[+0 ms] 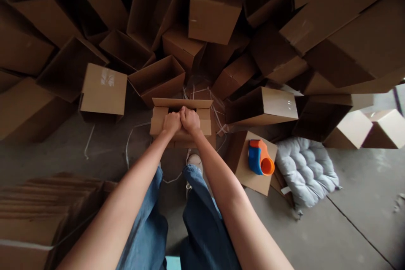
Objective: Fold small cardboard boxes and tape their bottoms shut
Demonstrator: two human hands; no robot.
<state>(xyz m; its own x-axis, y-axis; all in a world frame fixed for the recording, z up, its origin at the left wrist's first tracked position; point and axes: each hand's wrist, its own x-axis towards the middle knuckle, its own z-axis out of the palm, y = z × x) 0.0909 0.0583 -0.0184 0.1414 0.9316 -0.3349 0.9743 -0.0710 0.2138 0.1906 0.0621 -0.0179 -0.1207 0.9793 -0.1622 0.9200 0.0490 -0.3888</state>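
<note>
A small cardboard box (205, 128) stands on the floor just ahead of my feet, its top flaps partly raised. The long far flap sticks up behind my knuckles, and a dark gap shows beneath it. My left hand (172, 122) and my right hand (190, 119) meet side by side at the middle of the box. Both are closed, with the fingers curled over the near flap's edge. My fingertips are hidden inside the opening.
Many cardboard boxes (215, 12) are heaped ahead. An orange and blue tape dispenser (261, 157) sits on a box at my right, beside a grey cushion (306, 171). Flat cardboard (47, 202) is stacked at left. Loose white straps (127, 145) lie around my feet.
</note>
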